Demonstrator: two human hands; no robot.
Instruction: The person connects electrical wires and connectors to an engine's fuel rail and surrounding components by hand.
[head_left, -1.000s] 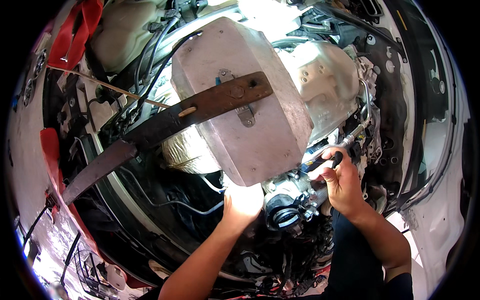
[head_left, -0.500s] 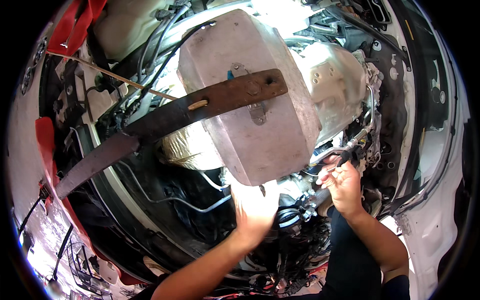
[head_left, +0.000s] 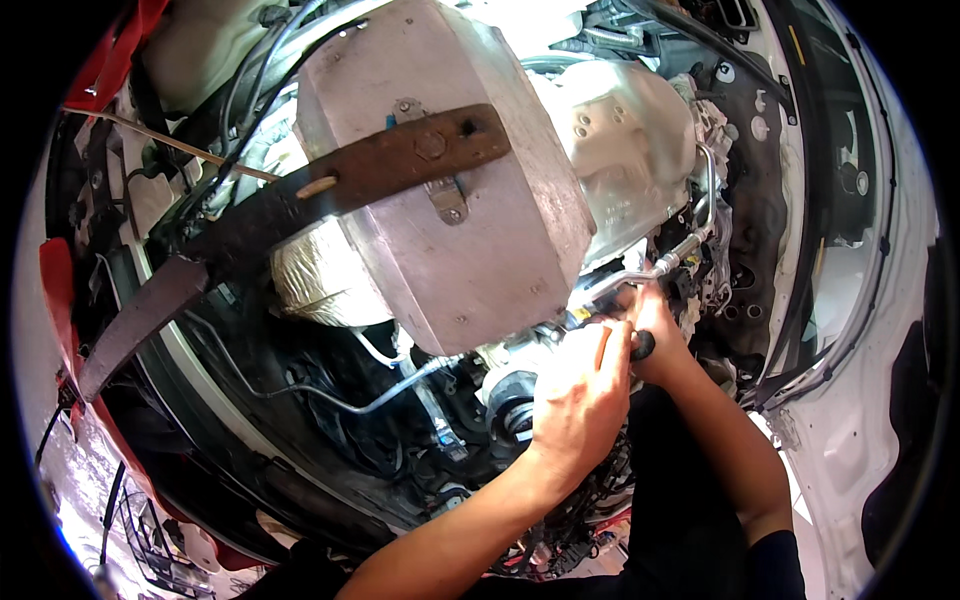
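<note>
Red cloth point(head_left: 55, 290) lies near 9 o'clock from the big metal box point(head_left: 450, 260). A dark bar point(head_left: 255, 225) crosses that box, its long axis running from 8 o'clock to 2. At 5 o'clock from the box, the left hand point(head_left: 585, 395) has its fingers bent and close together; what they pinch cannot be told. Just beside them, at 4 o'clock from the box, a black handle point(head_left: 643, 345) shows its rounded end toward about 3 o'clock; the rest is hidden, so its full long axis is unclear. The right hand point(head_left: 658, 325) is against it, fingertips hidden, under a silver pipe point(head_left: 665, 264).
</note>
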